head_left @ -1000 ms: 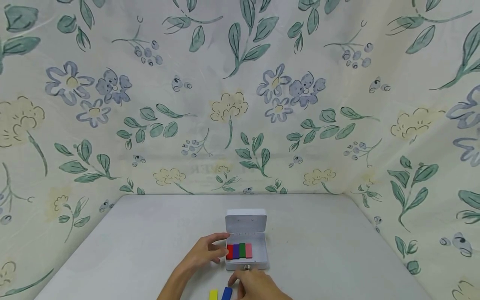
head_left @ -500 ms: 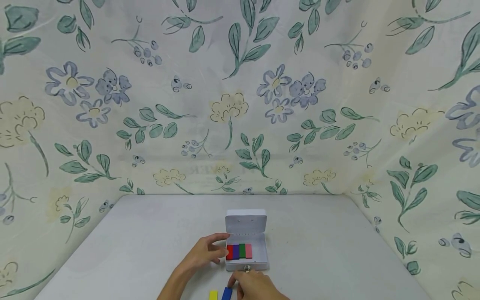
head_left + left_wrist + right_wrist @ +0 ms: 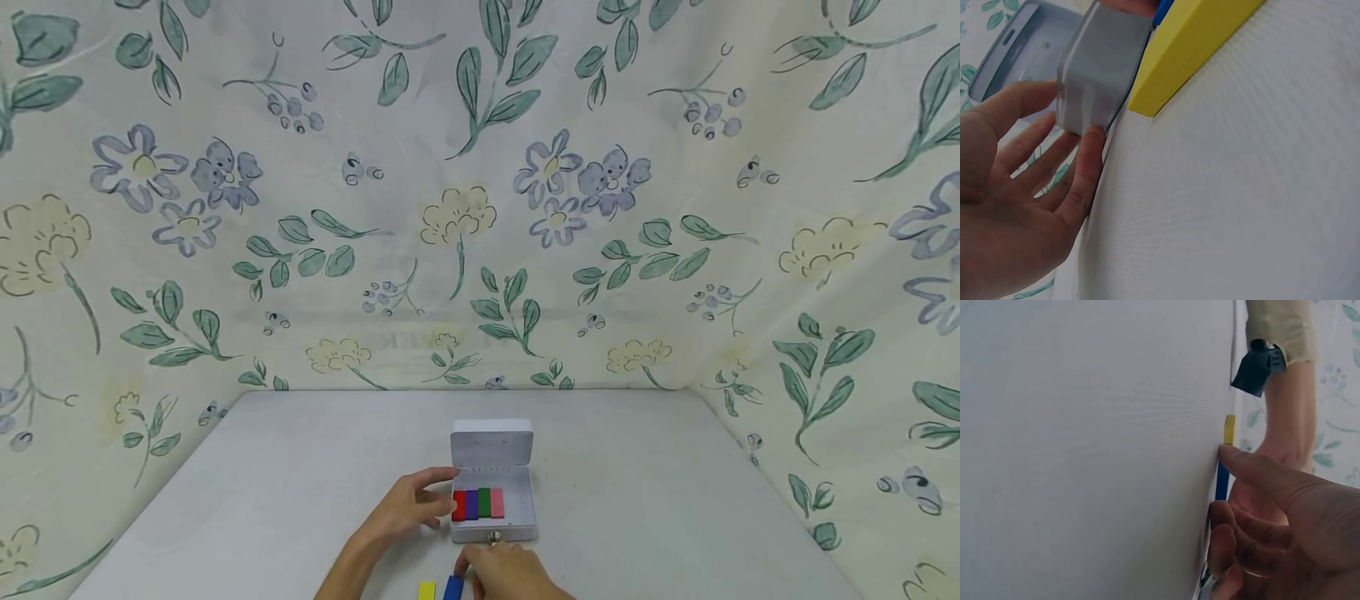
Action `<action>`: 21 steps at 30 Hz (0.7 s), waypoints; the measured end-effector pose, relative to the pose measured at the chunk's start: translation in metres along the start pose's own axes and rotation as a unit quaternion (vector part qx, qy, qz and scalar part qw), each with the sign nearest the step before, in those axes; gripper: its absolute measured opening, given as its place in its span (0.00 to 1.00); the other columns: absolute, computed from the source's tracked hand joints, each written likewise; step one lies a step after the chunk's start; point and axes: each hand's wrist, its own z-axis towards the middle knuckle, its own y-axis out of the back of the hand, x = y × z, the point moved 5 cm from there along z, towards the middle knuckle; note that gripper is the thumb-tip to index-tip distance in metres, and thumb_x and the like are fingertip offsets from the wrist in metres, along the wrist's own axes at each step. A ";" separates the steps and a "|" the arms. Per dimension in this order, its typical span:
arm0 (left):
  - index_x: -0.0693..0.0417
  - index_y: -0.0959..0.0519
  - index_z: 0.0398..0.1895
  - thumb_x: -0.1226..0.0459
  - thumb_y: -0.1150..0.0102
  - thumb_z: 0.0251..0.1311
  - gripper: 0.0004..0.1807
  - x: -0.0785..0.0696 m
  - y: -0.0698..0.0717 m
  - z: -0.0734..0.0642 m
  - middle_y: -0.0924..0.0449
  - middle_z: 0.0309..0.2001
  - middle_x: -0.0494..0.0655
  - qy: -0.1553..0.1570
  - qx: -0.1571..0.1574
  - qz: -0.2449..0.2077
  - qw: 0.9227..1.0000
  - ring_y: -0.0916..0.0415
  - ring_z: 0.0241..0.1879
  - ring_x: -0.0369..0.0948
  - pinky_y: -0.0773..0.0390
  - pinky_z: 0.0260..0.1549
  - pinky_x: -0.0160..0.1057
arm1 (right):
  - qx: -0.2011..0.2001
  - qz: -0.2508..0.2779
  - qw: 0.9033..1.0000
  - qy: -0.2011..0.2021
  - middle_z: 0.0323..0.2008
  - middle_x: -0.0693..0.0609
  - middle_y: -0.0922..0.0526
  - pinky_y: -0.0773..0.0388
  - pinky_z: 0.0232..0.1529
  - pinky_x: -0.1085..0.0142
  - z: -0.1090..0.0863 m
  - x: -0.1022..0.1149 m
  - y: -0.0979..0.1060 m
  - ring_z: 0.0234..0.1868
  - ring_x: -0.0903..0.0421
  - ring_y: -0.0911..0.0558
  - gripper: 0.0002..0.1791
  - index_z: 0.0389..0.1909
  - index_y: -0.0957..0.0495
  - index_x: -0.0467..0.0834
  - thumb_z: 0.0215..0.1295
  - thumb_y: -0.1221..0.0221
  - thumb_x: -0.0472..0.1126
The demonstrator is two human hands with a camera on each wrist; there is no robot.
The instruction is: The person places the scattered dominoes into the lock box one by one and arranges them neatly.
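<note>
A small white metal box (image 3: 520, 531) with a lock on its front stands with its lid raised. Inside, red (image 3: 460, 505), purple (image 3: 472, 504), green (image 3: 485, 502) and pink (image 3: 497, 502) blocks stand side by side at the left. My left hand (image 3: 405, 504) rests its fairly straight fingers against the box's left side, as the left wrist view also shows. In front of the box, my right hand (image 3: 510, 571) pinches a blue block (image 3: 1222, 481) lying on the table, thumb at one end and fingers at the other. A yellow block (image 3: 427, 591) lies just left of it.
The white table (image 3: 637, 500) carries the box and the loose blocks. A floral cloth (image 3: 405, 250) hangs behind and along both sides. In the right wrist view, a dark wrist device (image 3: 1260, 369) sits on the left arm below a beige sleeve (image 3: 1282, 328).
</note>
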 end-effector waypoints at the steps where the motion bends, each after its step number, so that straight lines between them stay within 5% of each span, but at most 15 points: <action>1: 0.55 0.28 0.65 0.60 0.34 0.57 0.31 0.000 0.000 0.000 0.29 0.67 0.61 0.001 -0.001 0.001 1.000 0.17 0.46 0.45 0.15 0.39 0.42 | 0.000 -0.006 1.000 0.002 0.17 0.58 0.27 0.27 0.29 0.74 0.000 0.000 0.000 0.20 0.62 0.28 0.13 0.41 0.18 0.58 0.54 0.29 0.48; 12: 0.55 0.28 0.66 0.59 0.34 0.58 0.31 -0.001 -0.001 -0.002 0.30 0.68 0.61 -0.004 -0.003 0.002 1.000 0.18 0.47 0.45 0.15 0.39 0.41 | -0.003 -0.024 1.000 0.014 0.16 0.59 0.27 0.29 0.29 0.74 -0.001 0.000 0.000 0.20 0.64 0.29 0.13 0.43 0.17 0.57 0.56 0.30 0.49; 21: 0.55 0.28 0.65 0.60 0.34 0.58 0.31 0.000 -0.001 -0.001 0.28 0.66 0.60 -0.005 0.001 -0.003 1.000 0.18 0.44 0.44 0.16 0.39 0.41 | -0.003 0.064 0.998 0.007 0.18 0.57 0.26 0.28 0.27 0.76 -0.007 -0.003 0.007 0.21 0.61 0.26 0.19 0.45 0.17 0.58 0.50 0.26 0.49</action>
